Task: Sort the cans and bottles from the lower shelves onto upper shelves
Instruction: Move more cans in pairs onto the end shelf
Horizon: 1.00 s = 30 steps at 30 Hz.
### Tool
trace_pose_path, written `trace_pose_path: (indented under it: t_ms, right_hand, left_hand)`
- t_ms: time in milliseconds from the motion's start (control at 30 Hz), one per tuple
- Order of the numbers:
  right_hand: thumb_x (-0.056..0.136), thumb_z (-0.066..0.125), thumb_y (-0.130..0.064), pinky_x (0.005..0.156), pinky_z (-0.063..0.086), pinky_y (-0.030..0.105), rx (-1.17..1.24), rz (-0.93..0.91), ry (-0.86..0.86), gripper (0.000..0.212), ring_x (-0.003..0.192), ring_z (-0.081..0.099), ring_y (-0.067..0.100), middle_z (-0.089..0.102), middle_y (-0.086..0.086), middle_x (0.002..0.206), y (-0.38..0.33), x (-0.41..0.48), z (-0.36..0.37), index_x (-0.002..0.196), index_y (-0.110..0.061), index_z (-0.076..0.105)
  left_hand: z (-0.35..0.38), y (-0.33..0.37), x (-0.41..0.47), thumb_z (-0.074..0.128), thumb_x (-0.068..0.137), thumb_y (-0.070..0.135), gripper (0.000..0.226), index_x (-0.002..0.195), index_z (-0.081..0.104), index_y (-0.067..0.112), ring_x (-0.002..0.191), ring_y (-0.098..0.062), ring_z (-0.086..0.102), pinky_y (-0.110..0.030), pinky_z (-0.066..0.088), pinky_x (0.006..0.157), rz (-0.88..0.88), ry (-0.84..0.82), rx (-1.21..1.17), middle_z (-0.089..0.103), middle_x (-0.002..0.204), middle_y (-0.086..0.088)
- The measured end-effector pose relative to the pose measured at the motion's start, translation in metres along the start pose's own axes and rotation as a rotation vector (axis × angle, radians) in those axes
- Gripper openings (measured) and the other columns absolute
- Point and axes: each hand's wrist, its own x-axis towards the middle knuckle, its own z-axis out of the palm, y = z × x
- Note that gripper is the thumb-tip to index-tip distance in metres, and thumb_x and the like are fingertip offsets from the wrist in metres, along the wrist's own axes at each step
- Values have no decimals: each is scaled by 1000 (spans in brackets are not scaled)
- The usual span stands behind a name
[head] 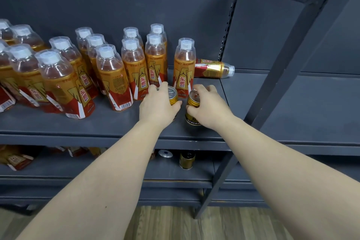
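Bottles of clear plastic with orange-and-red labels and white caps stand in rows on the left half of the upper dark grey metal shelf. One more such bottle lies on its side at the back, just right of them. In front, the left hand has its grip curled round a gold metal can with a silver top. The right hand has its grip clamped on a second gold can just beside it. Both are upright. On the lower shelf stands a third gold can.
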Motion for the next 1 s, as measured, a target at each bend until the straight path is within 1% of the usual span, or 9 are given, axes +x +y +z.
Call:
trace_pose_path:
  t_ms: [333,567,700,800,900,1000]
  right_hand:
    - [92,64,-40,87,53,32,5,-79,-9,64,117,54,26,37,6,143,3,-54,-4,147,-27,34]
    - [92,65,-41,88,52,30,42,-135,-44,66,118,53,24,37,5,144,19,-112,-20,149,-28,34]
    - [92,65,-42,84,49,28,39,-127,-73,66,117,53,23,39,4,143,38,-151,-34,149,-28,34]
    - [92,65,-42,85,51,29,41,-104,-70,66,115,53,21,40,4,141,58,-177,-44,149,-28,35]
    - [91,66,-42,86,51,29,51,-52,-56,69,117,54,23,40,4,143,81,-202,-55,150,-27,33]
    - [91,66,-42,85,49,29,62,19,-19,69,115,54,25,41,5,141,106,-225,-70,149,-25,32]
  left_hand:
    - [-10,14,-51,65,91,53,71,148,35,23,122,-30,54,-42,52,93,-38,19,19,46,139,-10]
    - [-15,40,-105,66,90,53,67,143,38,22,116,-28,56,-38,51,87,-52,20,58,47,132,-9]
    - [-14,60,-140,65,90,54,65,141,39,22,110,-27,58,-37,53,86,-48,-4,90,48,128,-8]
    - [-10,80,-166,65,89,55,64,139,40,23,106,-25,58,-35,53,82,-23,-22,95,49,125,-7]
    - [-4,104,-189,65,88,58,64,136,42,23,105,-26,59,-37,56,84,47,-52,100,51,122,-6]
    - [5,132,-205,65,88,59,65,137,43,23,109,-28,59,-38,54,86,124,-97,107,51,124,-6]
